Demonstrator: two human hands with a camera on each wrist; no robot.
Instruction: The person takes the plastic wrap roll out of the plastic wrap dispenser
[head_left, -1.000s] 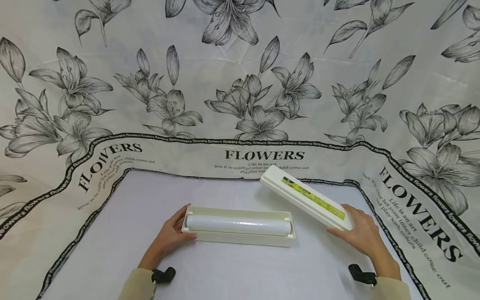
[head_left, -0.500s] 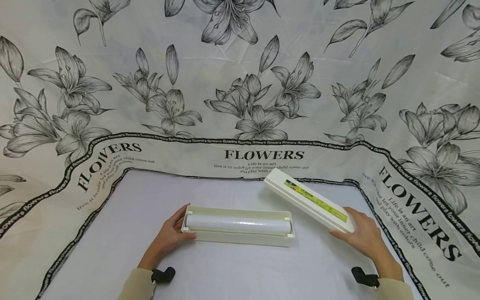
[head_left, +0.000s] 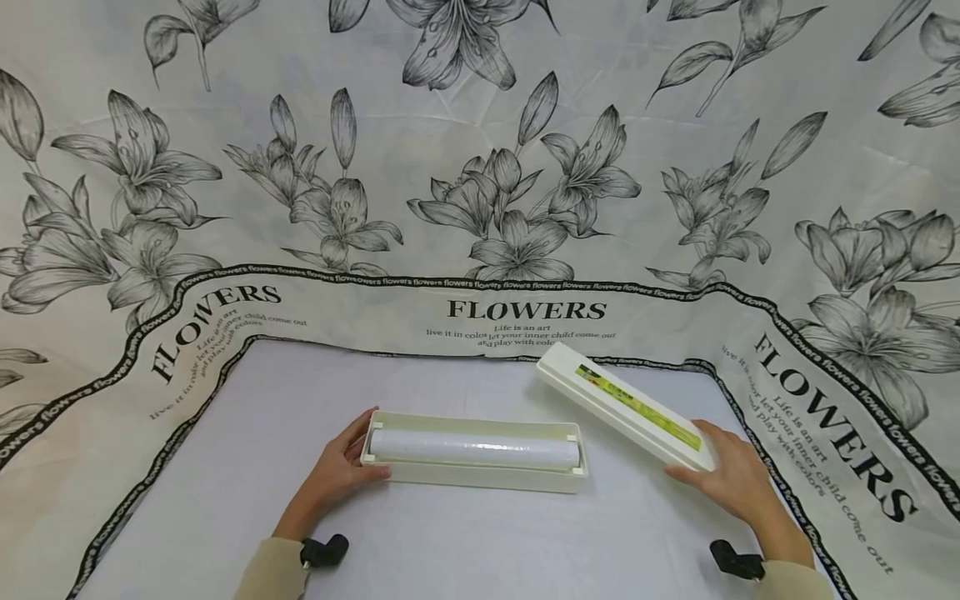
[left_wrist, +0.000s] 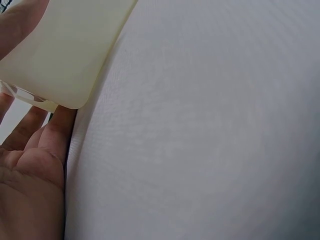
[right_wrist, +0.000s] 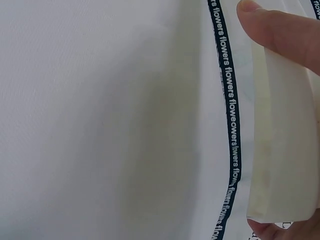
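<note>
Two hands are at work, well apart from each other; the left hand (head_left: 341,462) grips the left end of one open, cream-coloured box (head_left: 480,480), thumb on the front wall, the other fingers around the end; the box sits on the white worktop (head_left: 202,508), and one white roll (head_left: 476,448) lies lengthwise inside it, its surface shiny; the right hand (head_left: 731,471) is clamped on the near right end of one white lid (head_left: 611,407), which slants away up to the left, behind and to the right of the box and apart from it; the lid bears one yellow-green label (head_left: 643,410); two beige sleeves (head_left: 273,571) and two black devices (head_left: 325,551) show at the wrists; three large "FLOWERS" headings mark the floral cloth (head_left: 360,321) around the worktop.
</note>
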